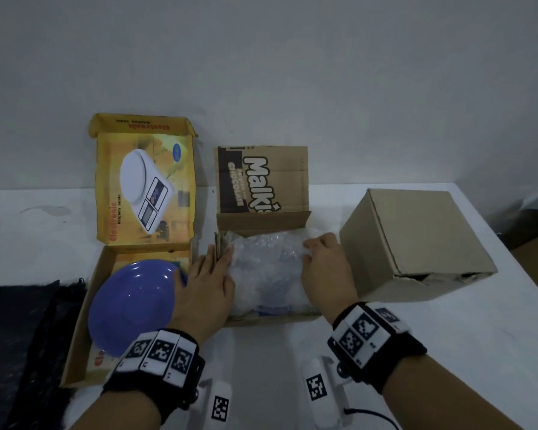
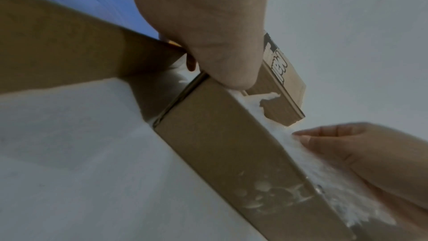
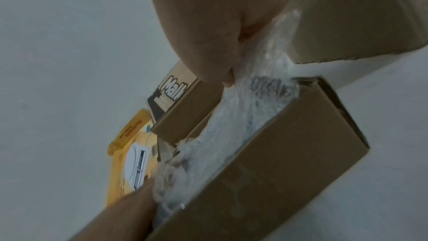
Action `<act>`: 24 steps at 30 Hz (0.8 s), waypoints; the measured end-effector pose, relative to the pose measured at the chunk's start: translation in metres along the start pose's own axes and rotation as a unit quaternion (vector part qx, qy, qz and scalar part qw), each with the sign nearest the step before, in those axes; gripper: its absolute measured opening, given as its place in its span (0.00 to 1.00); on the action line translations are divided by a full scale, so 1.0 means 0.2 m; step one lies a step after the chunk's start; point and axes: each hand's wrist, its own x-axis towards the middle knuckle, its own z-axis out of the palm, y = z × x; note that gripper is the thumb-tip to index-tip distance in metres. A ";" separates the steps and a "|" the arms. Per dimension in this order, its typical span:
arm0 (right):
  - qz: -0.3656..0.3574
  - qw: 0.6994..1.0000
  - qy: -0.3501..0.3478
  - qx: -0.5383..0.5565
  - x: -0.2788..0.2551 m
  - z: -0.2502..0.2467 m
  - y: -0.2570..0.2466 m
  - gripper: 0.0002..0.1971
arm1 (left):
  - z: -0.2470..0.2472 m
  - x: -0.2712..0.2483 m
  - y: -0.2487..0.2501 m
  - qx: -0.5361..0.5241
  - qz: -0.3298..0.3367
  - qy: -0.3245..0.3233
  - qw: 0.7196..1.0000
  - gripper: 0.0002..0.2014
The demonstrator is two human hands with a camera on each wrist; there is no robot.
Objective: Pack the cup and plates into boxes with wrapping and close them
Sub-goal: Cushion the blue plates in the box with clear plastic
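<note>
plate point(image 1: 131, 305) shows in head view only, unwrapped.

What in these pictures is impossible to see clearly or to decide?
- What the bubble wrap in the middle box covers: the head view shows only blurred blue through it.
- Contents of the closed brown box: its walls hide them.
- Part of the purple plate: the left hand covers it in the head view.
- Right hand fingertips: the wrist view is blurred.

A purple plate point(image 1: 131, 302) lay left of the hands, in a yellow box point(image 1: 143, 193); a plain brown box point(image 1: 416, 243) sat right.
</note>
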 end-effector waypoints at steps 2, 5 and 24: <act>-0.030 0.997 -0.021 -0.064 -0.02 0.00 -0.03 0.17 | 0.01 0.00 0.00 -0.007 0.000 0.002 1.000 0.28; -0.060 0.978 -0.098 -0.173 -0.06 0.01 -0.08 0.23 | 0.01 0.00 0.00 -0.001 0.001 0.003 1.000 0.28; -0.172 0.889 -0.180 -0.384 0.03 -0.04 -0.08 0.22 | 0.03 0.01 0.00 0.027 0.005 0.013 1.000 0.29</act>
